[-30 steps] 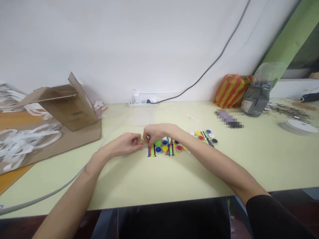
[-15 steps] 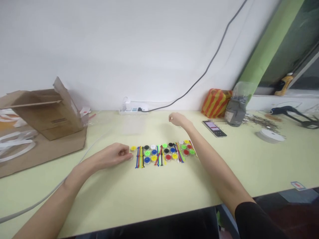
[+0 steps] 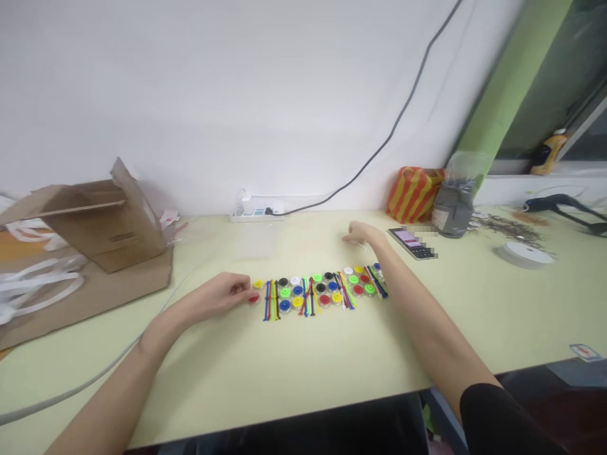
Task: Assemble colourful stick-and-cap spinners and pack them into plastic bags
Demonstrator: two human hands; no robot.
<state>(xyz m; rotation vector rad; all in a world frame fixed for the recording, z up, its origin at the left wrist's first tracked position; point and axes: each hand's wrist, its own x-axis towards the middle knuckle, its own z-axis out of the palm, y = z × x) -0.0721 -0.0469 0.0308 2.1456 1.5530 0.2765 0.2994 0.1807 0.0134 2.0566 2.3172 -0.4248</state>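
Observation:
A row of small round clear pieces with coloured tops, such as a green disc (image 3: 353, 279), lies across the table, with bundles of thin coloured plastic arrows (image 3: 272, 300) between the groups. At the row's left end my left hand (image 3: 227, 294) is closed, thumb and forefinger pinched at a red disc (image 3: 255, 299). A yellow disc (image 3: 258, 284) sits just behind that one. My right hand (image 3: 359, 233) reaches past the row, low over the table, with its fingers curled together. What its fingertips hold, if anything, is too small to tell. My right forearm covers the row's right end.
An open cardboard box (image 3: 111, 221) stands at the left near white straps (image 3: 42, 284). A power strip (image 3: 256, 215) lies by the wall. To the right are a phone (image 3: 410, 242), a striped bag (image 3: 412, 194), a grey bag (image 3: 454, 208) and a white roll (image 3: 525, 254).
My right hand has moved right and its fingers now point down towards the table. More pieces show at the row's right end. My left hand stays by the red disc, which shows more. The view has shifted slightly.

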